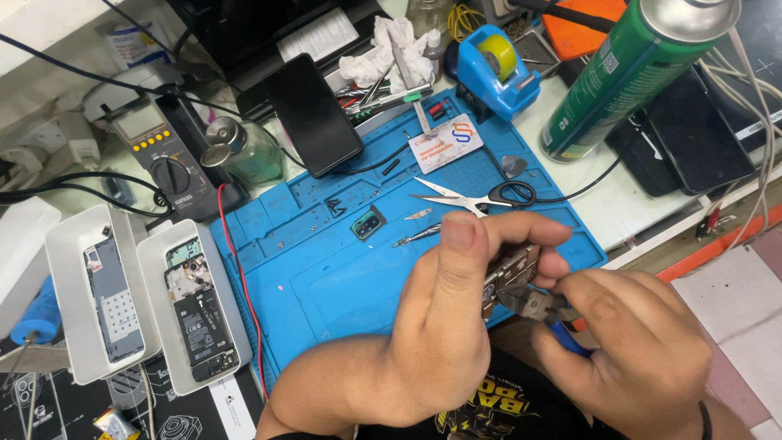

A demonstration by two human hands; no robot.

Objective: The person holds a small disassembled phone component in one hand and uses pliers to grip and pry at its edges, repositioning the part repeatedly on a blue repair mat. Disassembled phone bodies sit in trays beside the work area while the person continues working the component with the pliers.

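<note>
Nearest the camera, the left hand (436, 318) is closed around a small metal-and-circuit part (511, 269), thumb raised toward the lens and fingers (529, 232) wrapped over its far edge. The part sits at near centre, held above the near edge of the blue work mat (326, 285), and only a strip of it shows between the fingers; its long axis appears to run from near left to far right, though most of it is hidden. Just to the right, the right hand (643, 342) is clenched on blue-handled pliers (538, 305), whose tip points left and meets the near right edge of the part. The pliers thus approach from the right, and the right hand is the working hand while the left steadies.

On the mat beyond the hands lie scissors (481, 197), a small blade and a probe, a square camera frame (368, 223) and a printed card (445, 143). A dark phone (314, 114) leans at the mat's far edge beside a glass dispenser bottle (244, 151). Far left stands a multimeter (159, 151). Near left, two white trays (61, 269) hold a back cover and an opened phone body (199, 314). At the far right of the table (607, 208) stand a blue tape dispenser (493, 69) and a green spray can (635, 69).
</note>
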